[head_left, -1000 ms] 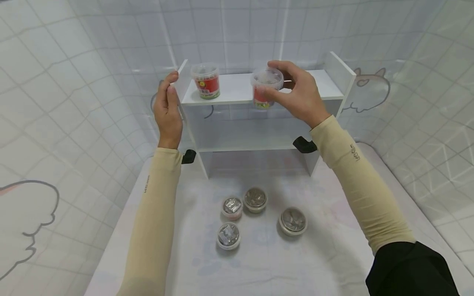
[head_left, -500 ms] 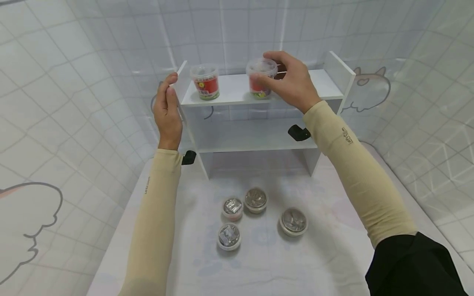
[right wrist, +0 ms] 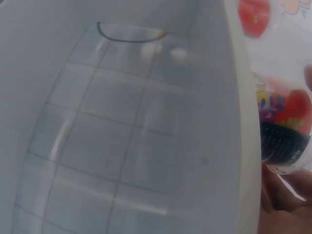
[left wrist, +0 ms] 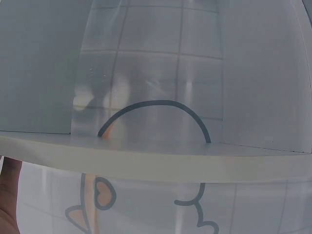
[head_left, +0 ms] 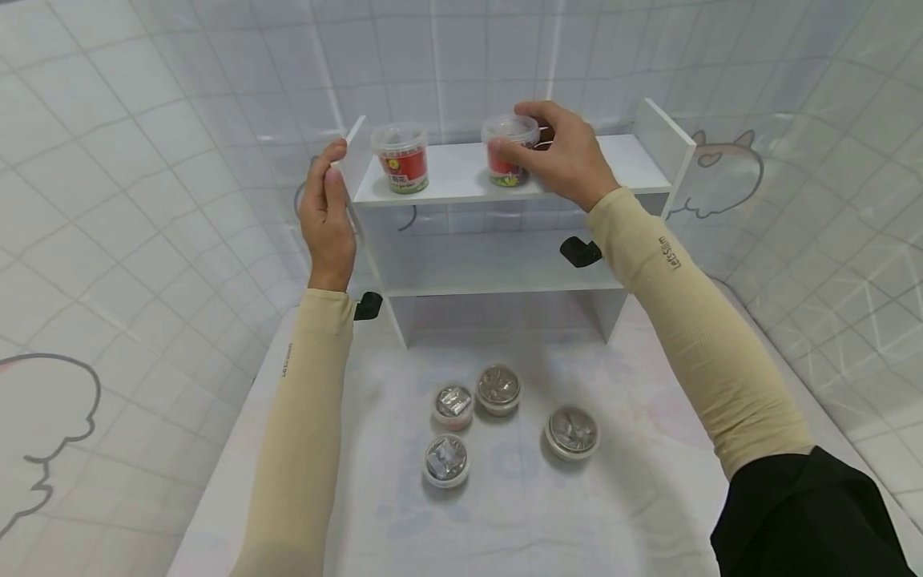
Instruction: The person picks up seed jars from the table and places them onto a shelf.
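My right hand (head_left: 566, 152) grips a clear plastic tub (head_left: 505, 168) with a red label, thumb in front and fingers behind. The tub stands upright on the top board of a white shelf unit (head_left: 461, 180). In the right wrist view the same tub (right wrist: 282, 117) shows its printed label beyond the board's edge. A matching tub (head_left: 404, 160) stands at the top board's left end. My left hand (head_left: 328, 224) is raised at the unit's left side panel, fingers extended along its edge. Only a sliver of that hand (left wrist: 9, 195) shows in the left wrist view.
Several small round tubs with silvery tops sit on the white cloth below, among them a left front one (head_left: 445, 461) and a right one (head_left: 571, 433). The shelf unit has a middle board (head_left: 497, 272) and a raised right side panel (head_left: 663, 148). Tile-patterned sheeting (head_left: 476, 56) hangs behind.
My right hand has carried its tub back and slightly left, from in front of the top board's edge onto the board. The left hand has stayed in place.
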